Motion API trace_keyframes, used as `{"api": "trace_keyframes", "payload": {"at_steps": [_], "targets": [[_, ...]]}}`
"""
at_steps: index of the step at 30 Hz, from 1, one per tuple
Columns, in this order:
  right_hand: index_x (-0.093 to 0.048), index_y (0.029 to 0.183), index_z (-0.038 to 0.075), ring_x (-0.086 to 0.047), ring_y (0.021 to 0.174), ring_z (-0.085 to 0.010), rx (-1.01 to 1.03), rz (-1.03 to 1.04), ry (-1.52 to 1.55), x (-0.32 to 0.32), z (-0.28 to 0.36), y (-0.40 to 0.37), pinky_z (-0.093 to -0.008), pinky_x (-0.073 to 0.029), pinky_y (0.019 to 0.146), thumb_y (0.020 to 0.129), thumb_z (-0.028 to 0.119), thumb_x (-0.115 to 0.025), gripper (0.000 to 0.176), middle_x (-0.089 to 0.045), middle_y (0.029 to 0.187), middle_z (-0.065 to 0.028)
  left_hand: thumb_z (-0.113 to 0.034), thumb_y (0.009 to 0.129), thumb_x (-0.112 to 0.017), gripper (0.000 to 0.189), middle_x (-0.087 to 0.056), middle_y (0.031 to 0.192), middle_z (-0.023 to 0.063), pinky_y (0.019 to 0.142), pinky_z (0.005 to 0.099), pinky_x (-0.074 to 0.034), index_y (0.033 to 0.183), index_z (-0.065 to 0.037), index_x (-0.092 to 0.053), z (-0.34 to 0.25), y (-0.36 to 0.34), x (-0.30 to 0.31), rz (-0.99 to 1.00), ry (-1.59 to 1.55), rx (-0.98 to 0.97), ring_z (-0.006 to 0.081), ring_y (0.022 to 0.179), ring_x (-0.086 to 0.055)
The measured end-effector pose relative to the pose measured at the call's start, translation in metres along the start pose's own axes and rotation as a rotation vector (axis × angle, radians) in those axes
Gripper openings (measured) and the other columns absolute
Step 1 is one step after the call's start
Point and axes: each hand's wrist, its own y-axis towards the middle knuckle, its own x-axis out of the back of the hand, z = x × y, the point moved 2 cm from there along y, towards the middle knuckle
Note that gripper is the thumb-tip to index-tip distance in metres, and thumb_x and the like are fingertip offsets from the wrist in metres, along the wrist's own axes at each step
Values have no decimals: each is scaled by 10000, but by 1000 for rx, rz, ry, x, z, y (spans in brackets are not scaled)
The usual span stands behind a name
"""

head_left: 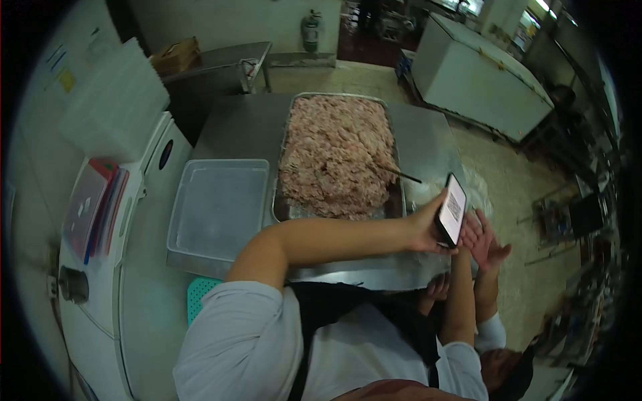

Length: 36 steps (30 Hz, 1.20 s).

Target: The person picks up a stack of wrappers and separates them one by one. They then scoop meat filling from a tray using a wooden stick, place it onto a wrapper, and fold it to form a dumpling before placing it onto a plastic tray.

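My left hand (426,224), its arm stretched across my body, is closed around a smartphone (453,212) with a black-and-white square code on its lit screen. My right forearm (459,294) comes up beside the phone. My right hand (469,234) is partly behind the phone and overlaps a co-worker's hand, so I cannot make out its grip. That co-worker's hand (491,251) is spread, palm up, just right of the phone. Beyond my left forearm stands a large metal tray (396,204) heaped with ground meat (338,154). A thin handle (404,175) sticks out of the meat.
A translucent plastic lid or bin (219,207) lies on the steel table (247,120), left of the tray. Folders (100,207) and stacked clear containers (124,100) top a white appliance at left. A chest freezer (478,77) stands far right. A capped co-worker (501,367) is close on my right.
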Motion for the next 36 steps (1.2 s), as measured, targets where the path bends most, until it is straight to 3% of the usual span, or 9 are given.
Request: {"api": "trace_keyframes", "payload": {"at_steps": [3,7,9,13,15,25,30,35,36], "targets": [[-88,1538,26,-432,1353,-357,76,-114,18,3,-41,22,-473,-411,1082,827,604,-666,1084,-319,1526,-222,-792,882,-333,799,-627,1120,132,838,466,-494,1252,-131,-586,-5,4,14,-61,-94,75,286,1024,-586],[-440,1373,-25,-623,1124,-255,-27,-604,155,19,-6,17,-425,-501,987,1009,493,-401,634,-604,1251,-181,-782,881,-368,787,-608,1120,132,843,484,-497,1231,-103,-558,14,55,-11,79,-117,98,302,1008,-592],[-443,1369,-26,-626,1024,-266,5,-913,148,10,-7,27,-391,-514,937,989,490,-436,642,-613,1149,-163,-790,868,-387,797,-607,1119,137,853,488,-503,1237,-102,-547,21,69,-13,55,-114,112,297,988,-614],[-432,1443,85,-510,1259,-324,-22,-817,262,42,-22,9,-432,-451,1038,899,681,-427,807,-508,1407,-157,-801,849,-412,811,-607,1128,139,858,482,-505,1261,-112,-533,31,94,0,54,-181,83,288,968,-632],[-299,1503,28,-308,1405,-410,148,-878,98,-16,-14,41,-527,-225,1172,891,694,-337,905,-333,1516,-261,-807,836,-430,803,-611,1130,116,863,477,-508,1288,-150,-517,30,94,0,12,-202,80,273,930,-642],[-474,1327,-22,-612,1065,-292,326,-485,264,21,8,53,-396,-516,938,956,446,-525,600,-601,1196,-186,-802,847,-419,824,-487,1343,149,987,494,-453,1367,-165,-474,27,104,9,120,-20,-60,282,1221,-493],[-451,1348,-21,-555,1012,-240,509,-560,126,54,26,-1,-370,-500,901,921,499,-530,677,-558,1113,-110,-786,865,-397,1074,-207,1552,270,1094,533,-354,1552,-46,-30,7,68,9,-45,147,83,433,1376,-335],[-415,1404,-6,-345,1390,-426,-740,-734,-2434,93,-94,2,-601,-264,1100,891,302,-560,616,-368,1516,-215,-746,876,-451,1020,-294,1519,255,1063,501,-400,1551,-56,-119,-39,17,17,-123,277,-62,400,1298,-445],[-415,1404,-6,-345,1390,-426,-736,-728,-2437,94,-92,3,-601,-264,1100,891,302,-560,616,-368,1516,-215,-746,876,-451,1020,-294,1519,255,1063,501,-400,1551,-56,-119,-49,8,19,-123,276,-67,400,1298,-445]]}}
